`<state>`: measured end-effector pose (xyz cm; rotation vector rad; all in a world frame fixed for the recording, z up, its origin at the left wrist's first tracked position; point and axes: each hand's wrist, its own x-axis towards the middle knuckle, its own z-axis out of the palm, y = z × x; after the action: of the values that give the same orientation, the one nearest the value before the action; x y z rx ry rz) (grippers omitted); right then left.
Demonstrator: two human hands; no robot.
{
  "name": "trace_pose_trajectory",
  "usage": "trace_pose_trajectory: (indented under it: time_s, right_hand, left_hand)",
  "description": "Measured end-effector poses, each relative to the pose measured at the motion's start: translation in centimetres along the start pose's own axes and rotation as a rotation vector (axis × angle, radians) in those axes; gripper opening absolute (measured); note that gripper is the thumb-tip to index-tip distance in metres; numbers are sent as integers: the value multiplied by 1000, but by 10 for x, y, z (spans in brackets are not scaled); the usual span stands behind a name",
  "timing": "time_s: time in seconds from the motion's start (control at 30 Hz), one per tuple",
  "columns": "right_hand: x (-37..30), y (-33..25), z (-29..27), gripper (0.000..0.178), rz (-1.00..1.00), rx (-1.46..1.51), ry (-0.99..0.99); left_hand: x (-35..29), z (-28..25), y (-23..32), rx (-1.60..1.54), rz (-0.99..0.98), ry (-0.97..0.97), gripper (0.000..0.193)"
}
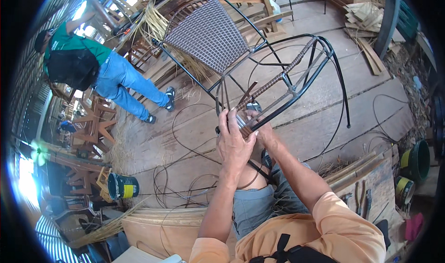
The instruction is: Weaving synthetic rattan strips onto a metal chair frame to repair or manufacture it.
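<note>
A chair with a black metal frame (pixel 289 103) leans in front of me, its backrest (pixel 211 35) woven in a brown and pale grid. Brown flat strip is wrapped closely along one rail (pixel 273 82) of the seat and around the corner at my hands. My left hand (pixel 233 145) is closed over that near corner, fingers on the frame and the strip bands. On the other side of the rail, my right hand (pixel 265 129) is closed, its fingers partly hidden. A short strip end (pixel 249 91) sticks up beyond them.
Loose loops of strip (pixel 169 189) lie on the plank floor (pixel 153 147). At the left, a person in a green shirt (pixel 88 50) stands facing away. Pliers (pixel 359 198) rest on a board at my right, near dark buckets (pixel 418 160). Another bucket (pixel 123 186) stands left.
</note>
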<state>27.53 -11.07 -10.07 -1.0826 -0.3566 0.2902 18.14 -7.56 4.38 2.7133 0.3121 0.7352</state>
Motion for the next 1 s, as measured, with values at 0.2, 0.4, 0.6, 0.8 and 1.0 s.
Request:
trace_pose_trajectory:
  time_s: [0.2,0.4,0.6,0.8,1.0]
  right_hand:
    - [-3,-52,3,30,206,183,-49]
    - [-6,-81,4,26,197,155,-141]
    - [-2,-72,-5,25,157,246,-153]
    - [-46,-89,-44,15,-196,-779,249]
    - [-46,-182,19,20,-377,-941,131]
  left_hand:
    - [-1,0,-2,-42,-17,-39,75]
    - [0,-2,-1,-41,-32,-45,70]
    - [0,-1,5,14,1,-16,56]
    - [-4,3,-7,-27,71,37,50]
    - [-7,1,-10,-38,29,40,47]
